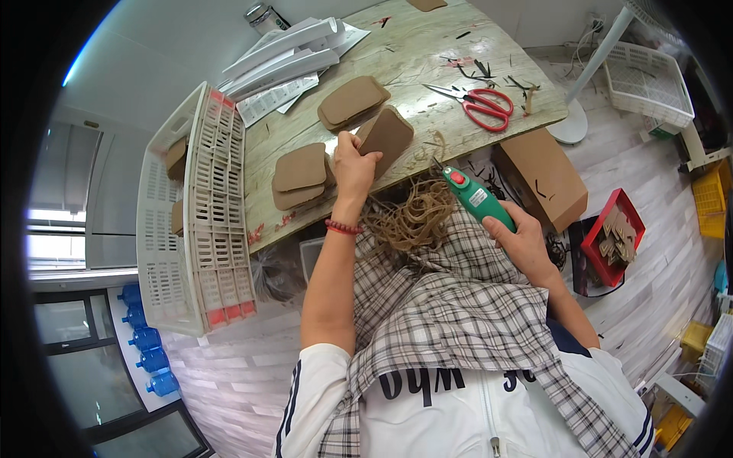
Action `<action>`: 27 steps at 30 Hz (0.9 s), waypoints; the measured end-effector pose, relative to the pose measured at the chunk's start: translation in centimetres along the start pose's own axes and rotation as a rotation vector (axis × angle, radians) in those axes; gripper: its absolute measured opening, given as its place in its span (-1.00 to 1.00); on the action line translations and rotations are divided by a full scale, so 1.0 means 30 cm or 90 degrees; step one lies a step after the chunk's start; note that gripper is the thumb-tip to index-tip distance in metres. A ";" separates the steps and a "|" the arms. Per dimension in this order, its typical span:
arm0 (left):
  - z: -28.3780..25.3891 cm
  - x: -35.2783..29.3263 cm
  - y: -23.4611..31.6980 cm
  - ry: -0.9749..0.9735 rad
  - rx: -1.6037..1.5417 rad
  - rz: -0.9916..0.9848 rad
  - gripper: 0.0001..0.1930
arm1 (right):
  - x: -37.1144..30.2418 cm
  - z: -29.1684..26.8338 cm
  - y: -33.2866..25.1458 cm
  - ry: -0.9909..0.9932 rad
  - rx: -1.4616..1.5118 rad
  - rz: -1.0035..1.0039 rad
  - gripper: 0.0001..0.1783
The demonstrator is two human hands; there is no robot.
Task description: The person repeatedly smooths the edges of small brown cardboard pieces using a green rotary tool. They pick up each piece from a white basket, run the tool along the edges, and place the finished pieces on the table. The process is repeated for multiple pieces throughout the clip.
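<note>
Well forward, the left hand (pixel 354 169) grips seemingly stacked brown pieces (pixel 391 137); the right hand (pixel 524 240), a green tool (pixel 478 200).

Tilted brn pad (pixel 389 139) nr grn tool (pixel 479 201)

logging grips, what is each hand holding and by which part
Left hand holds a flat, brown, round-cornered slab by its left edge; right hand holds an elongated green handheld tool by its rear end.
</note>
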State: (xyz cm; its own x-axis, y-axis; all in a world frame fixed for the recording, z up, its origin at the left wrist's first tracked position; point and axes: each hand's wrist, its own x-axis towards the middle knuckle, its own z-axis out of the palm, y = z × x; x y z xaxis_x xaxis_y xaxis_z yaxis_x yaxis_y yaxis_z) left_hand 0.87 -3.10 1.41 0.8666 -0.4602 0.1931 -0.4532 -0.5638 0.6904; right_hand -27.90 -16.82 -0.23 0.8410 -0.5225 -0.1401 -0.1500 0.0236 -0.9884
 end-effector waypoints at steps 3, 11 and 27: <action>0.037 -0.053 0.039 -0.018 -0.538 -0.157 -0.73 | 0.007 0.006 -0.009 0.026 0.019 -0.002 -0.65; 0.120 -0.116 0.136 0.049 -1.121 -0.217 -0.57 | 0.033 0.031 -0.068 0.034 0.095 0.011 -0.64; 0.196 -0.138 0.160 0.060 -1.271 -0.275 -0.53 | 0.029 0.048 -0.111 -0.004 0.143 0.006 -0.65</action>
State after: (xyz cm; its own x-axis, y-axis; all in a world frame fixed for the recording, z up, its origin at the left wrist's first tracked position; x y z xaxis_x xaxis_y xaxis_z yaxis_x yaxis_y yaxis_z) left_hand -6.13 -7.92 -0.18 0.8685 -0.4635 -0.1754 0.4955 0.8052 0.3258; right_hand -25.93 -16.13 2.85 0.8432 -0.5167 -0.1487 -0.0385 0.2180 -0.9752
